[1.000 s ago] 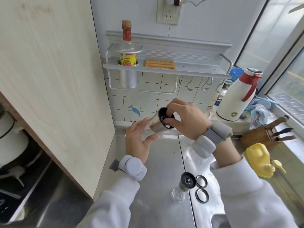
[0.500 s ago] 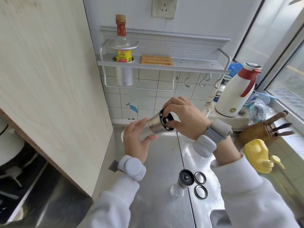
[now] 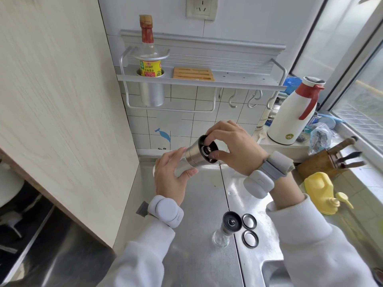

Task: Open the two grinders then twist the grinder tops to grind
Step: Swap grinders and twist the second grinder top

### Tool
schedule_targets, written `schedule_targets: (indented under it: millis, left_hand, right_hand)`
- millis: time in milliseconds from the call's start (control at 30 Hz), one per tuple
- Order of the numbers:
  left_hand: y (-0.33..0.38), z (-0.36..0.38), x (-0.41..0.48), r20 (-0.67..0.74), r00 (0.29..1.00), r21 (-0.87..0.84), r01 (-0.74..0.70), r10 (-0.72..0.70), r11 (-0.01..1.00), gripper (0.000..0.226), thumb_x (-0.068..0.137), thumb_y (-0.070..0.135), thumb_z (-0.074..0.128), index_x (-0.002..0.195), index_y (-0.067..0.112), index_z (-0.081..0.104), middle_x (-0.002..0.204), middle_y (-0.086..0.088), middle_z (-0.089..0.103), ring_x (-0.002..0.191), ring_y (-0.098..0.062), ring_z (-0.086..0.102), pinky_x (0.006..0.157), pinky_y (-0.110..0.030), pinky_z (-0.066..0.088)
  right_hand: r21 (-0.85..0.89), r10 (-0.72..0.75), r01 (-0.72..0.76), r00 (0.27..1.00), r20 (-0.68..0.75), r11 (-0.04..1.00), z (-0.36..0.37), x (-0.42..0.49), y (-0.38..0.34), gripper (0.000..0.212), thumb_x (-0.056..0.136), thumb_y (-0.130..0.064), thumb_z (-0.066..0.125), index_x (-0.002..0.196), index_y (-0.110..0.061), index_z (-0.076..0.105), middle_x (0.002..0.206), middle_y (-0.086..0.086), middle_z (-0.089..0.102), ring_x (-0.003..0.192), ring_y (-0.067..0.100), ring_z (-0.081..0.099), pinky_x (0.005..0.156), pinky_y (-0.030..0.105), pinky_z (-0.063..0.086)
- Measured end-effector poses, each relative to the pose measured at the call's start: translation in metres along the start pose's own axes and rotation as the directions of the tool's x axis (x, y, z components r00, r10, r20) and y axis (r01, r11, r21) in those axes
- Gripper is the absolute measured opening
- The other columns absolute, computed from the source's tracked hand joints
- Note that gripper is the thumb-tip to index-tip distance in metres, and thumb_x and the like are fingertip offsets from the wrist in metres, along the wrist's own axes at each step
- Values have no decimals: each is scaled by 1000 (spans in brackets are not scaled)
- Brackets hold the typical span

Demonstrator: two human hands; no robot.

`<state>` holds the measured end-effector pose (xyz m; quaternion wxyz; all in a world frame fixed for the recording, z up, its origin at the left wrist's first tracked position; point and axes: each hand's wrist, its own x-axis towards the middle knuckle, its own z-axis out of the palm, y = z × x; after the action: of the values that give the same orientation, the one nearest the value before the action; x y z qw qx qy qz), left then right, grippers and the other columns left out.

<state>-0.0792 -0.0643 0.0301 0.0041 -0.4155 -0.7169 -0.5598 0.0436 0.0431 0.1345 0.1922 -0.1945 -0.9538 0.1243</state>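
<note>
I hold a steel grinder [image 3: 193, 157] tilted above the steel counter [image 3: 199, 204], its open black top facing me. My left hand [image 3: 171, 176] wraps the glass body. My right hand [image 3: 234, 147] pinches the black top rim between thumb and fingers. A second grinder [image 3: 228, 227] stands upright on the counter near me, its top open. Two black ring caps [image 3: 249, 229] lie just right of it.
A wall rack [image 3: 203, 79] holds a sauce bottle [image 3: 148, 56] and a wooden block. A white thermos [image 3: 294, 114], a knife block [image 3: 329, 160] and a yellow container [image 3: 321, 192] stand at the right. A wooden panel [image 3: 62, 100] rises at the left; a sink edge [image 3: 269, 270] is near.
My right hand has shifted its grip around the grinder's top rim, and the top has turned. The view has tilted slightly. The standing grinder and caps have not moved.
</note>
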Motion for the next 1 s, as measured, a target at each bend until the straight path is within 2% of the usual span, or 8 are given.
schedule_targets:
  millis: [133,300,500,667,767,867,933,1000]
  left_hand:
    - [1,-1,0,-4,1000,3,2,-2,1000,56,65,15,80,117,21,62,106,11,52,103,-11,45,89,-19,32]
    - [1,-2,2,0,1000,-15,12,-12,1000,56,66,16,80,118,20,61,107,11,52,103,-12,46,87,-22,34]
    - [1,-2,3,7,1000,-22,24,-24,999,56,65,15,80,118,20,61,107,10,53,104,-13,46,87,-21,33]
    - [1,-2,3,7,1000,-22,16,-16,1000,56,65,15,80,118,19,62,107,8,54,104,-19,51,88,-25,37]
    - [1,-2,2,6,1000,-32,27,-26,999,56,65,15,81,118,19,62,106,9,53,105,-23,53,89,-29,40]
    - [1,-2,3,3,1000,-25,21,-21,999,56,65,15,81,118,20,62,106,9,53,105,-22,52,89,-29,40]
    - [2,-3,4,9,1000,-26,26,-26,999,56,65,14,80,118,20,62,106,10,52,105,-20,51,89,-28,39]
    - [2,-4,4,12,1000,-23,25,-24,999,56,65,13,80,118,21,62,106,11,52,104,-16,48,89,-27,38]
  right_hand:
    - [-36,0,0,1000,-17,999,3,0,1,19,75,-22,68,93,-16,64,106,1,60,98,23,48,89,36,38]
    - [-106,-8,2,999,-51,994,8,1,-2,25,77,-36,57,87,-14,63,104,2,61,95,24,51,85,28,31]
    - [-39,-29,29,1000,3,999,1,4,-4,21,75,-20,68,96,-17,63,107,3,60,94,26,51,88,36,38]
    - [-95,4,-7,999,-35,995,7,4,-4,40,77,-48,45,86,-13,62,99,4,61,87,25,53,82,31,37]
    - [-90,15,-18,999,-34,996,9,3,-3,44,77,-51,41,86,-13,61,98,5,60,86,25,52,81,33,39]
    - [-39,19,-21,999,-41,999,7,4,-5,35,79,-43,50,88,-11,62,100,7,60,89,27,53,81,36,42]
    - [22,10,-10,1000,-27,1000,7,4,-6,20,79,-22,61,93,-9,62,106,7,58,94,29,54,83,35,42]
    - [61,-5,5,1000,2,998,5,4,-5,21,77,-10,65,97,-10,62,110,6,56,98,27,53,86,34,42]
